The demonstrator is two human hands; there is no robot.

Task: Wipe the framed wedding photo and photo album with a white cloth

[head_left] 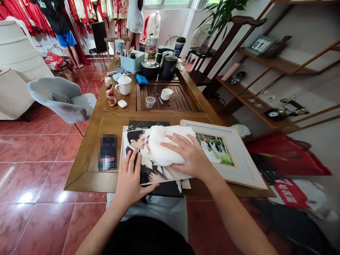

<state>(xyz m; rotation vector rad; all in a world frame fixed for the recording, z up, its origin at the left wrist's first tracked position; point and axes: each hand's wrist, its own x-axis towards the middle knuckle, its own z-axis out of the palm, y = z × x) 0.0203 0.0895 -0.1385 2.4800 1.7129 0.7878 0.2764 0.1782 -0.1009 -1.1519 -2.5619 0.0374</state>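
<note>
The person sits at the near edge of a wooden surface [87,170] and appears to be in the middle of wiping a glossy wedding photo print [138,156] with a folded white cloth [166,147]. The right hand [190,156] lies flat on the cloth, fingers spread and pressing down rather than closed around it, so the cloth is pinned between palm and print at about the centre of the picture. The left hand [130,177] rests at 7 o'clock from the cloth, fingers extended and open, holding the print's lower edge down against the surface without gripping anything. The print lies at the near middle of the surface, overhanging a dark sheet [148,124] beneath it. At 3 o'clock from the cloth sits a white picture frame [244,166] with a smaller wedding photo inside; at 9 o'clock lies a phone [107,152], its screen blurred. Judging by the pose, the wiping stroke is under way, and the next move would call for steady, light pressure while the left hand keeps the print from sliding. The cloth hides much of the print's right half, the right palm's contact is out of sight, and the frame's far corner overhangs the surface edge. Tea things [166,94] at 12 o'clock are small and hard to make out
</note>
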